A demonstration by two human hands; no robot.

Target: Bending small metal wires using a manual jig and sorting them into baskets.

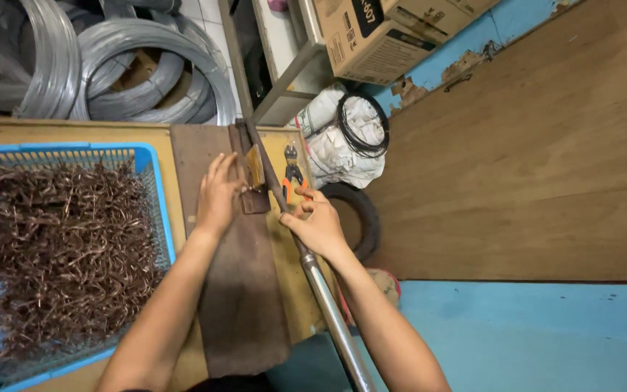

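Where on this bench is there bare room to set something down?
Free: the brown board below the left hand, between the blue basket and the metal lever. Crowded: the basket, full of copper wire pieces, and the pliers corner by the right hand.

A yellowish wooden surface [74, 131] stands before a large brown wooden panel [531, 160] leaning against a peeling blue wall [473, 43], with a blue-painted floor [531, 334] below, coils of grey steel wire [110, 65] behind, brown cardboard boxes [371, 36] on a grey metal shelf [284, 80], and a white sack [346, 138].
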